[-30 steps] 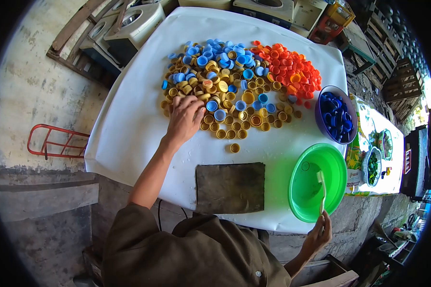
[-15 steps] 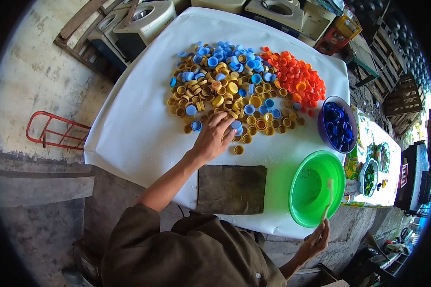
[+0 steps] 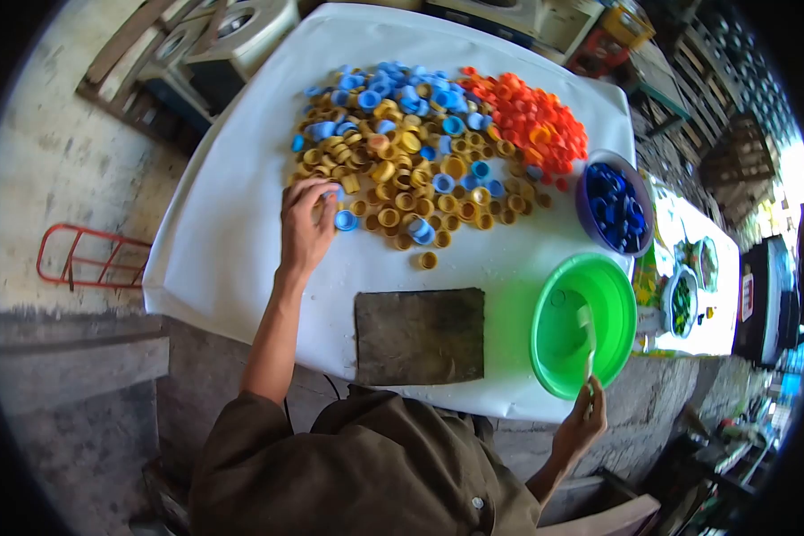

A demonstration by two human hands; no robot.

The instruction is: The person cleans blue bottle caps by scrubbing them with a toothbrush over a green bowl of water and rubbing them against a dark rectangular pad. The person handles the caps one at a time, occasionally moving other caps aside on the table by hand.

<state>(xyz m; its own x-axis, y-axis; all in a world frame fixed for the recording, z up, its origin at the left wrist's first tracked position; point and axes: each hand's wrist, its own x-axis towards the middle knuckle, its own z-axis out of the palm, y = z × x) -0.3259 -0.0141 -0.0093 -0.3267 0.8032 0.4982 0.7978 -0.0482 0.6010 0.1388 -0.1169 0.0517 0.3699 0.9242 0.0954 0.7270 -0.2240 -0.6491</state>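
My left hand (image 3: 305, 230) is at the left edge of the heap of yellow caps (image 3: 383, 171), its fingers curled around a light blue cap (image 3: 334, 191) that they partly cover. A brighter blue cap (image 3: 346, 220) lies just beside the fingertips. Light blue caps (image 3: 369, 99) are mixed into the heap, mostly at its far side, and orange-red caps (image 3: 545, 129) are piled to its right. At lower right, my right hand (image 3: 582, 424) grips the handle of a toothbrush (image 3: 589, 344), whose bristle end is over the green basin (image 3: 539, 344).
A dark rectangular mat (image 3: 420, 337) lies on the white-covered table (image 3: 232, 223) near my body. The purple bowl (image 3: 584, 210) at right holds dark blue caps. Beyond it is another table with bowls (image 3: 682, 304). A red metal frame (image 3: 94, 256) stands at left.
My left hand has moved left from the front middle of the heap to the light blue cap at its left edge. My right hand still holds the toothbrush. The whole view has shifted slightly.
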